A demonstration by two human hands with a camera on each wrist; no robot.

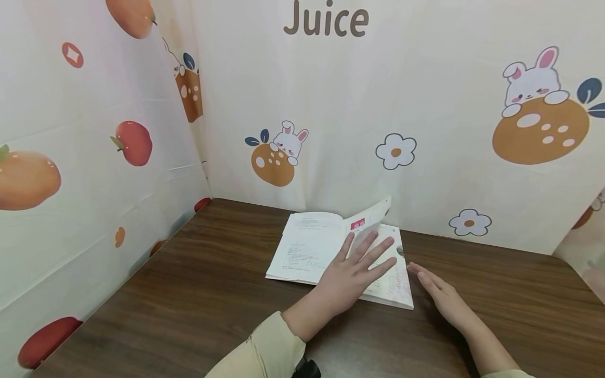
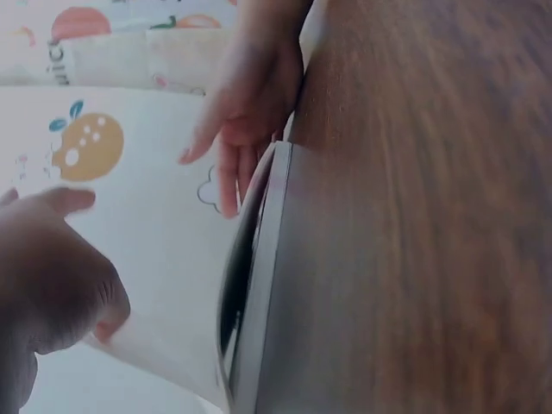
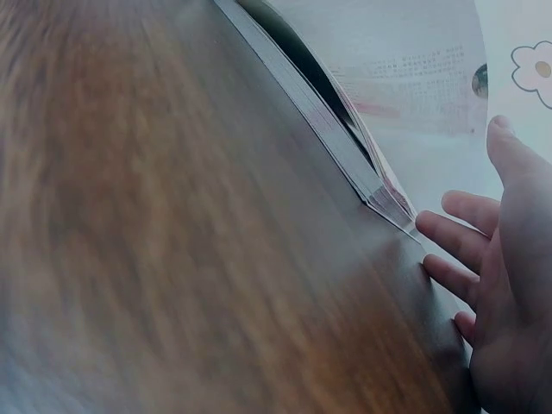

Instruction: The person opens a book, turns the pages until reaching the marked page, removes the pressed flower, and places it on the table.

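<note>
An open book [image 1: 312, 247] lies on the brown table, with one page [image 1: 373, 214] standing partly raised near its middle. Over the right-hand pages is the left hand [image 1: 347, 278], fingers spread and straight; whether it touches the paper I cannot tell. Just beyond the book's right edge the right hand [image 1: 444, 299] is held on its side with its fingers extended, holding nothing. The right wrist view shows the right hand [image 3: 509, 267] beside the book's corner [image 3: 388, 203]. In the left wrist view, the left hand [image 2: 56, 280] is at the left, facing the right hand [image 2: 254, 103].
The wooden table [image 1: 189, 315] extends around the book. A pale curtain [image 1: 340, 105] printed with fruit, rabbits and flowers hangs directly behind the table, and another printed curtain [image 1: 71, 226] runs along its left side.
</note>
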